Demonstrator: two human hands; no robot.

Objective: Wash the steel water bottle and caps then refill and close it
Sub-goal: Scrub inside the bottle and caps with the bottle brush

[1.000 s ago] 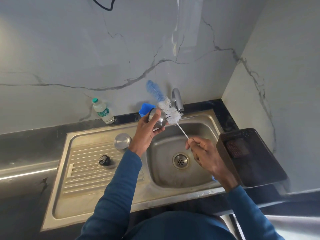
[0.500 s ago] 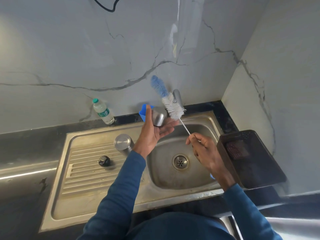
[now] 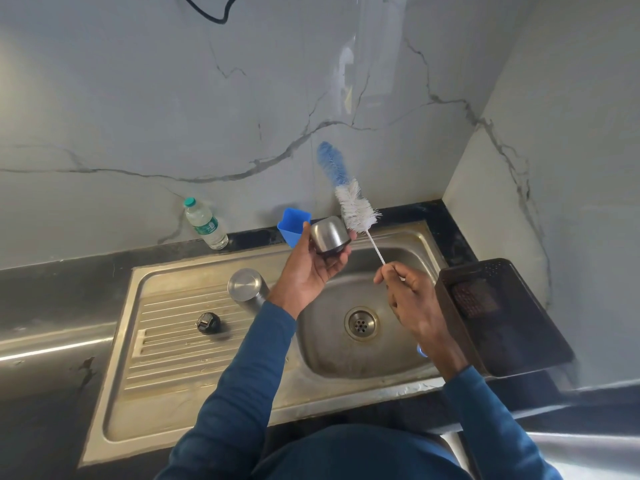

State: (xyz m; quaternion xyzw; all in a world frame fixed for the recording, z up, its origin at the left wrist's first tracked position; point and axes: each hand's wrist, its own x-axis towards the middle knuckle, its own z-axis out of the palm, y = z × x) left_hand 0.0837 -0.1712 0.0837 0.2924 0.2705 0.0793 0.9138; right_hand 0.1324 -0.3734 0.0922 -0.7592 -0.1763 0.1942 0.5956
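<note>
My left hand [image 3: 313, 268] holds the steel outer cap [image 3: 328, 236] above the sink's back rim, fingers and thumb curled round it, the dark inside facing my palm. My right hand [image 3: 414, 299] pinches the thin handle of a blue-and-white bottle brush [image 3: 353, 206], whose bristles point up just right of the cap. The steel water bottle [image 3: 246, 285] stands upside down on the drainboard next to my left wrist. A small black inner cap [image 3: 208, 323] lies on the drainboard ribs.
The steel sink [image 3: 332, 355] has its drain [image 3: 361, 323] at the middle. A blue cup [image 3: 292, 225] and a plastic water bottle [image 3: 205, 225] stand at the back wall. A dark basket [image 3: 498, 313] sits on the right counter. The brush hides most of the tap.
My left hand turned the steel cap and lifted it slightly toward the back. The brush rose and came off the cap, bristles now upright beside it.
</note>
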